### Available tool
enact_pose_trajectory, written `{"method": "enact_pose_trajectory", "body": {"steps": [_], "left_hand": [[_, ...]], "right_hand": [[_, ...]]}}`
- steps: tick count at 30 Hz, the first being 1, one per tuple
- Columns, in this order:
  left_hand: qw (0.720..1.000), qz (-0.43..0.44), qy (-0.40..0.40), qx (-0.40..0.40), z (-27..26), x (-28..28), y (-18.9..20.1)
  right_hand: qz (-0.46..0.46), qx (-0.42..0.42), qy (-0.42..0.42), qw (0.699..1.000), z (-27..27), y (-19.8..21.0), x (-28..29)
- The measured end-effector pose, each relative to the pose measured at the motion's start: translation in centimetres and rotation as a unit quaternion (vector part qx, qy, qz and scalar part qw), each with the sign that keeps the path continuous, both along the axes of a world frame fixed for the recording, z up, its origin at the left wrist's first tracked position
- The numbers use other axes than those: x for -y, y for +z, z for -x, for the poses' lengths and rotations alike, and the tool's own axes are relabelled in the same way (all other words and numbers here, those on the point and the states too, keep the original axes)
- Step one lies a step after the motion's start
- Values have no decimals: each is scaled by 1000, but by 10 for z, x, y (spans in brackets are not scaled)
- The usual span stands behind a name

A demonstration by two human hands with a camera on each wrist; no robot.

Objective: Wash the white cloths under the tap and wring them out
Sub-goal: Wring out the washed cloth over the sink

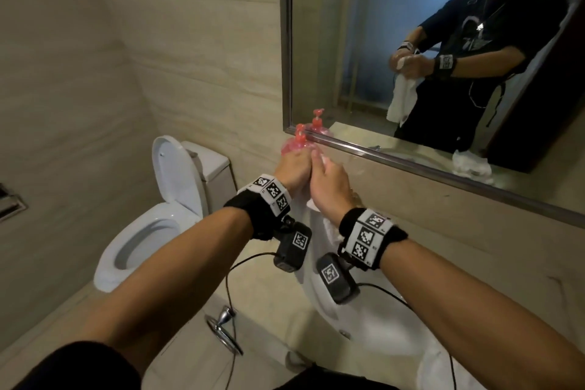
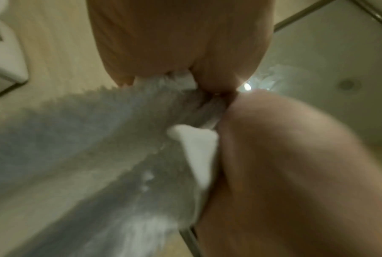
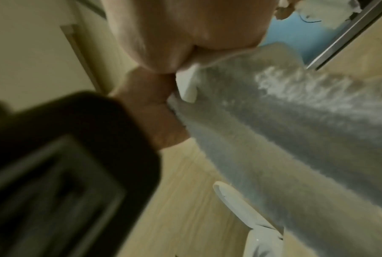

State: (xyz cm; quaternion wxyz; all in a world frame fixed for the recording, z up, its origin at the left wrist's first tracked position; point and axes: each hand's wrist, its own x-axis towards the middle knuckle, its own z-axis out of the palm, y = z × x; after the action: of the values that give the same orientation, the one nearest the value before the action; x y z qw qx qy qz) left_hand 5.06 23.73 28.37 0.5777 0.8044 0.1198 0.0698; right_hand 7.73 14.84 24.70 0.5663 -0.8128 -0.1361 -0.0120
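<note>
I hold a white cloth (image 1: pixel 329 226) up over the white sink (image 1: pixel 364 320), with both hands pressed close together at its top end. My left hand (image 1: pixel 292 168) grips it on the left and my right hand (image 1: pixel 327 182) on the right, while the rest hangs down between my wrists. In the left wrist view the fluffy cloth (image 2: pixel 97 139) runs out from under my left hand (image 2: pixel 181 43), beside my right hand (image 2: pixel 295 173). The right wrist view shows my right hand (image 3: pixel 185 31) clamping the cloth (image 3: pixel 273 130). The tap is hidden.
A pink pump bottle (image 1: pixel 297 142) stands just behind my hands under the mirror (image 1: pixel 411 41). The mirror reflects a second crumpled white cloth (image 1: pixel 471 165) on the counter. A toilet (image 1: pixel 152 225) with its lid up stands to the left. A chrome towel ring (image 1: pixel 224 326) hangs below the counter edge.
</note>
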Motion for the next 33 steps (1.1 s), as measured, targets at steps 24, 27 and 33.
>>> {"method": "enact_pose_trajectory", "body": {"steps": [24,27,33], "left_hand": [[992,78,-73,-64,6,-42,1],[988,153,-26,1,-9,-14,7],[991,109,-75,-35,-9,-3,3]], "right_hand": [[-79,-94,42,992,-37,-18,50],[-99,-60,48,992,-12,-7,9],[-92,-68,-21,993,-15,10,11]]}}
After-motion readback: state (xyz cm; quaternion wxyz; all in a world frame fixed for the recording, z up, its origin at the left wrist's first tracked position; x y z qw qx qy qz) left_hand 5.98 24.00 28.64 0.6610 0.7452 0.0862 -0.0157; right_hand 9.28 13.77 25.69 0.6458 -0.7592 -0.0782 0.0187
